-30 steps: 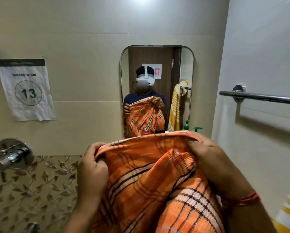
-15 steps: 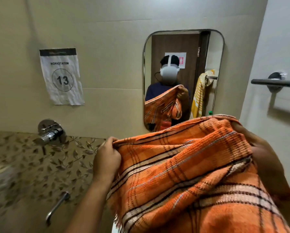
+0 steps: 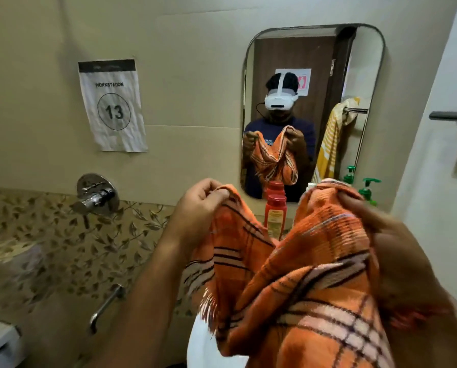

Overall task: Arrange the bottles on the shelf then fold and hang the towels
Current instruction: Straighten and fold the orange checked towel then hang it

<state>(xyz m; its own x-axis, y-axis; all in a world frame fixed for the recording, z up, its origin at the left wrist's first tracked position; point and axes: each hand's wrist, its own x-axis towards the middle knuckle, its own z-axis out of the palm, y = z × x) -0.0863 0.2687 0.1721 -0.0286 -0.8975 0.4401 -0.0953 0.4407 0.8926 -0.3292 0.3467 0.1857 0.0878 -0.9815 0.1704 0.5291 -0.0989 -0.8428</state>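
An orange checked towel (image 3: 296, 282) hangs between my two hands in front of the mirror. My left hand (image 3: 195, 205) pinches one top corner, and my right hand (image 3: 376, 235) grips the other top edge. The cloth sags in a deep dip between them. Behind that dip stands a red bottle (image 3: 275, 213) below the mirror. A green pump bottle (image 3: 368, 191) stands to its right; a white bottle top (image 3: 311, 186) peeks above the towel. A chrome towel bar (image 3: 450, 116) juts from the right wall.
A mirror (image 3: 312, 75) reflects me and a yellow striped towel on a rail. A chrome tap (image 3: 96, 196) and a chrome handle (image 3: 104, 305) sit on the left wall. A white basin edge (image 3: 201, 343) shows below the towel. A workstation 13 sign (image 3: 112, 104) hangs at left.
My hands have drawn closer together and the towel's top edge, taut before, now sags between them, uncovering the red bottle. The view has shifted further left.
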